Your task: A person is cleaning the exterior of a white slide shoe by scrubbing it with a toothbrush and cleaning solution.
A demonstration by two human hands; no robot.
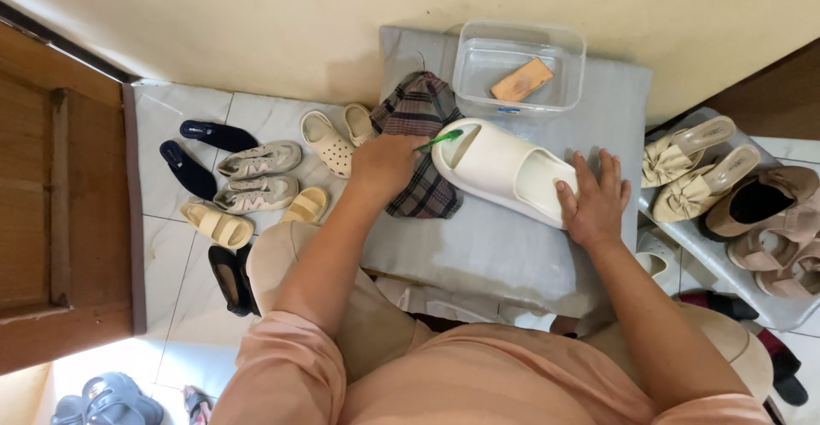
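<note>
A grey mat point(512, 254) carries a white slipper point(504, 169). Beside the slipper lies a checked cloth point(423, 134), behind it a clear tub point(519, 66). The right hand point(595, 203), fingers spread, presses the slipper's heel. The left hand point(384, 164), closed, pinches a green brush point(440, 140) at its toe.

— Walls and floor? 
— Cream wall point(256, 23) running across the top; pale tiled floor point(171, 254) lying below, daylight falling evenly. 
— Furniture? 
— 1 wooden door point(51, 203) standing left; brown woodwork point(769, 92) showing right.
</note>
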